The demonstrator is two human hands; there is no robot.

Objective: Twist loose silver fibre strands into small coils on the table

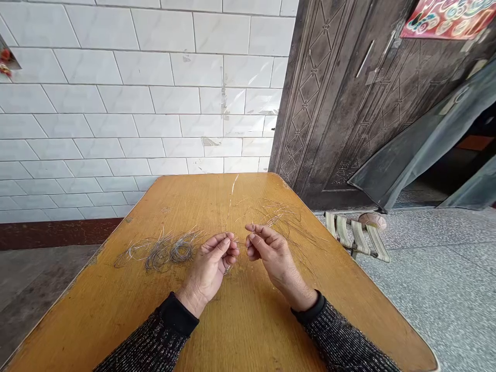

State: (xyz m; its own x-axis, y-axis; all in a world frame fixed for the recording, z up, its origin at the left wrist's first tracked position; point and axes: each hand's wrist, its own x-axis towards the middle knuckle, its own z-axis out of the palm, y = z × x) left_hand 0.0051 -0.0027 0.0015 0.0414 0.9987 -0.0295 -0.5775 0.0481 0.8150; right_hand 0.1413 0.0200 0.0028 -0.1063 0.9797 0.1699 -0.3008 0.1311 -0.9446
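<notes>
My left hand [211,263] is closed in a pinch, thumb against forefinger, on a thin wire. A fine strand of wire [231,199] runs from near these fingertips toward the table's far edge, its far end catching the light. My right hand [271,253] is also pinched, a short way to the right, with a very thin wire end at its fingertips. A faint strand spans the small gap between both hands. Left of my left hand lie coiled bundles of grey wire [182,249]. Beyond my right hand, loose wires [277,214] are scattered.
The hands are over a wooden table [240,320] with rounded corners. A white tiled wall [155,98] stands behind it. To the right are a dark carved door [329,103], a grey curtain [426,139] and a low strapped stool [358,237] on the speckled floor.
</notes>
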